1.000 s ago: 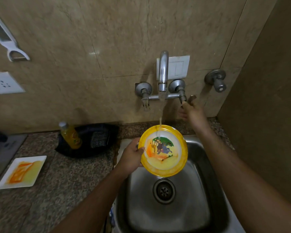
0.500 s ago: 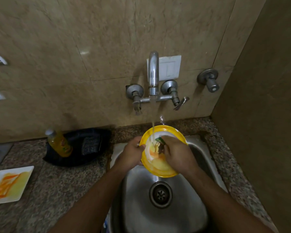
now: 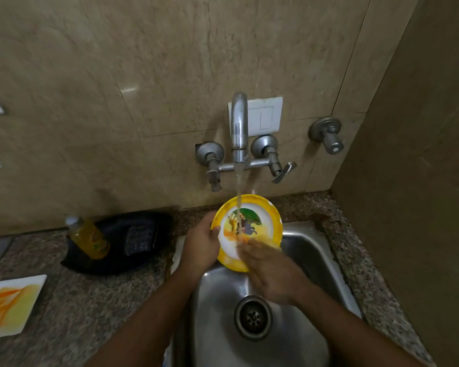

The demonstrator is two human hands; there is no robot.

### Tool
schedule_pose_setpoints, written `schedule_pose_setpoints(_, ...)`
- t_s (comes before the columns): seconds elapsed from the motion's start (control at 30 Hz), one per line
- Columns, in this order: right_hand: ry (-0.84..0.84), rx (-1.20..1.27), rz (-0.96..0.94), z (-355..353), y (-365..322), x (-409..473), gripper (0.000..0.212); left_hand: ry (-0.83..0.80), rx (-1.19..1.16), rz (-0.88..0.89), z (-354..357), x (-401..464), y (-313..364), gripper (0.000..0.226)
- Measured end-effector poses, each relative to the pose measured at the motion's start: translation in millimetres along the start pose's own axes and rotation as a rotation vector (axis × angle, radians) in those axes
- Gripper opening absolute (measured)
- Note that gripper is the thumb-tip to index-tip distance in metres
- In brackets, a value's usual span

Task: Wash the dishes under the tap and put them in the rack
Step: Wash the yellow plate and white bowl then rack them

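While water runs from the tap [image 3: 239, 128], items are listed from the counter's left edge toward the right corner.

Square plate [image 3: 10, 305]: white, flat, smeared orange and yellow; lies at the left edge of the speckled granite counter [image 3: 96, 300].

Bottle [image 3: 88, 238]: clear plastic, pale cap, yellow liquid; leans against a black, glossy, oval tray [image 3: 133, 242] at the counter's back edge by the wall.

Left hand [image 3: 200, 245]: grasps the left rim of the round plate [image 3: 265, 223], thumb over the front face, fingers behind.

Round plate: circular, so without a long axis; smooth, yellow rim, white well with a printed cartoon picture. Held tilted above the back edge of the sink [image 3: 316, 260], its face turned toward the camera and upward, top edge toward the wall. The thin stream lands on the picture.

Right hand [image 3: 272, 271]: blurred, fingers extended flat across the plate's lower face, holding nothing.

Sink: stainless steel, brushed, rounded corners, round drain [image 3: 252, 317] with a perforated strainer.

Tap: dull metal, wall-mounted, upright spout between two valves; a separate valve [image 3: 326, 135] on the wall toward the right corner.
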State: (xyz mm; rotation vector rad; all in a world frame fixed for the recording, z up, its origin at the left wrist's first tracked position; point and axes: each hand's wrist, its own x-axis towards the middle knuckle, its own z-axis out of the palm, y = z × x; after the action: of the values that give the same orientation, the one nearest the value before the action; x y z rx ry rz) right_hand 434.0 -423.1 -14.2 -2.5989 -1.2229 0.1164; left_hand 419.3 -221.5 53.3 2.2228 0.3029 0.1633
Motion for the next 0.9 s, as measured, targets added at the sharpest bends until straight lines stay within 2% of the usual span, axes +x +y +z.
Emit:
schedule_pose_setpoints(0.1,0.019,-0.036,0.231,-2,3,3,0.078,0.044,0.072,0.088,-1,-6,7,0.036)
schedule_pose_setpoints(0.27,0.036,0.004,0.056,9,-29,10,0.074,0.024,0.139,0.110,-1,-9,14,0.037)
schedule_pose_setpoints(0.4,0.095,0.043,0.290,5,-14,18,0.078,0.044,0.177,0.112,-3,-12,8,0.035)
schedule_pose_setpoints(0.53,0.011,-0.128,0.103,21,-20,5,0.074,0.106,0.202,0.101,-11,-7,3,0.034)
schedule_pose_setpoints(0.6,0.026,-0.202,0.181,16,-8,3,0.076,0.074,0.233,0.121,-13,-7,3,0.037)
schedule_pose_setpoints(0.67,0.015,-0.161,0.283,11,-12,11,0.086,0.043,0.287,0.137,-10,-5,7,0.040)
schedule_pose_setpoints(0.73,-0.029,-0.083,0.201,17,-31,16,0.100,0.048,0.297,0.118,-7,-3,11,0.040)
schedule_pose_setpoints(0.8,-0.038,-0.041,0.081,19,-39,9,0.105,0.082,0.252,0.079,-12,0,8,0.038)
schedule_pose_setpoints(0.9,0.017,-0.172,0.170,13,-16,2,0.099,0.069,0.068,0.027,-14,2,-9,0.035)
